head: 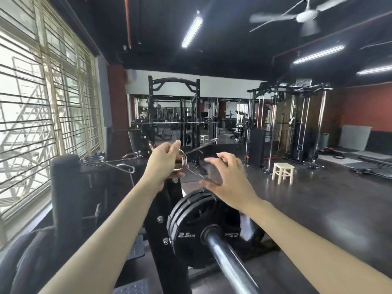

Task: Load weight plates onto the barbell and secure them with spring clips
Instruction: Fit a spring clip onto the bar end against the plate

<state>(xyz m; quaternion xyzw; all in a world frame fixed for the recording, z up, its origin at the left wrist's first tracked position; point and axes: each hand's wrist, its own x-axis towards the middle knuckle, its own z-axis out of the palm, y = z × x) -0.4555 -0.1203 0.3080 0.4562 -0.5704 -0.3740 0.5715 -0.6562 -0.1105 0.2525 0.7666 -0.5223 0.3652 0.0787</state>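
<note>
Black weight plates (pixel 197 221), marked 2.5 kg, sit on the barbell sleeve (pixel 224 259), which points toward me at the lower centre. My left hand (pixel 164 164) is raised above and behind the plates and grips a chrome spring clip (pixel 182 161) by its coil, its handles sticking out to the right. My right hand (pixel 227 177) hovers beside the clip with fingers spread and curved, holding nothing. A second spring clip (pixel 95 161) lies on a dark ledge to the left.
A black rack upright (pixel 169 219) stands just left of the plates. A padded black post (pixel 65 187) rises at left by the barred window. A small wooden stool (pixel 283 172) stands on the dark floor at right. Racks and cable machines fill the back.
</note>
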